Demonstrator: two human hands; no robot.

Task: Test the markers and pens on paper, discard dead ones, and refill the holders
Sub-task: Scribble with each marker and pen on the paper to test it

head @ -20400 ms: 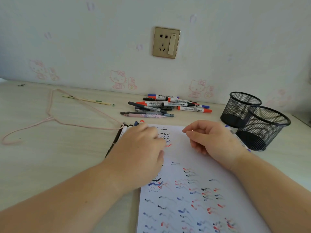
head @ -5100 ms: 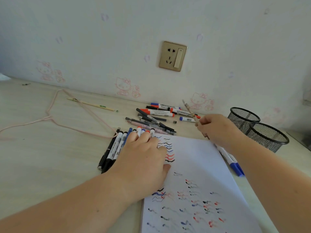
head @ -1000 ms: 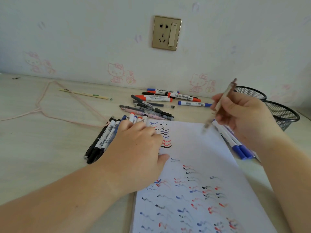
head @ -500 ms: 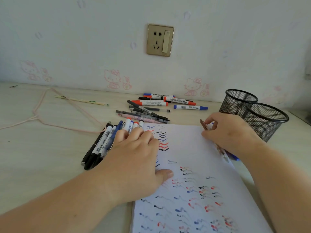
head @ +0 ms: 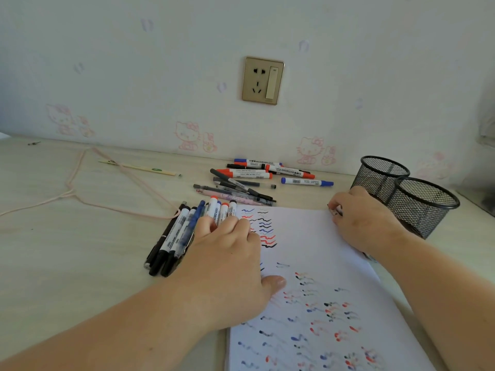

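A white paper sheet (head: 321, 250) covered in black, blue and red test squiggles lies in front of me. My left hand (head: 227, 263) rests on its left edge, fingers over a row of markers and pens (head: 176, 234) laid side by side. My right hand (head: 361, 220) sits at the sheet's top right corner, pinching a thin brownish pen (head: 333, 210) whose end just shows by my fingers. A loose pile of markers and pens (head: 241, 183) lies beyond the paper, with a blue marker (head: 306, 181) apart to its right. Two black mesh holders (head: 380, 175) (head: 426, 207) stand at the right.
A pink wire hanger (head: 80, 199) and a thin wooden stick (head: 144, 169) lie on the desk at the left. The wall with a gold socket (head: 263, 80) runs close behind the pile. My right wrist is just in front of the nearer holder.
One second ago my right hand held the pen raised above the desk. It has since come down to the paper's top right corner. My left hand has stayed in place.
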